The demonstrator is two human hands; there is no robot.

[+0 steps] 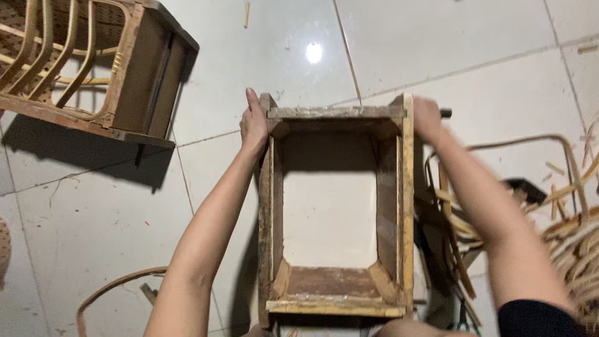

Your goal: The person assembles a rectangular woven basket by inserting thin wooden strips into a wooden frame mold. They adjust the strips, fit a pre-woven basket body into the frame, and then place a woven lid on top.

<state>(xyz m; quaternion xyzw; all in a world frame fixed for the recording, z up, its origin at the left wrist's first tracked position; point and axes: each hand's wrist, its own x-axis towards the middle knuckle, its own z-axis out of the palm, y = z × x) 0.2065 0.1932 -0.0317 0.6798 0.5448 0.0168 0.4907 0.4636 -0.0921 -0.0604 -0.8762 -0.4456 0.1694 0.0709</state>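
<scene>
A worn wooden stool frame [405, 206] with an open square top stands on the white tiled floor in front of me, and the floor shows through its middle. My left hand [253, 125] grips the frame's far left corner from outside. My right hand [427, 118] holds the far right corner, slightly blurred. Both forearms reach forward along the frame's two sides.
A rattan and wood chair [81, 68] lies on its side at the upper left. Loose rattan strips and coils [564, 206] pile up at the right. A bent cane loop [109, 290] lies at the lower left. Small cane scraps dot the floor.
</scene>
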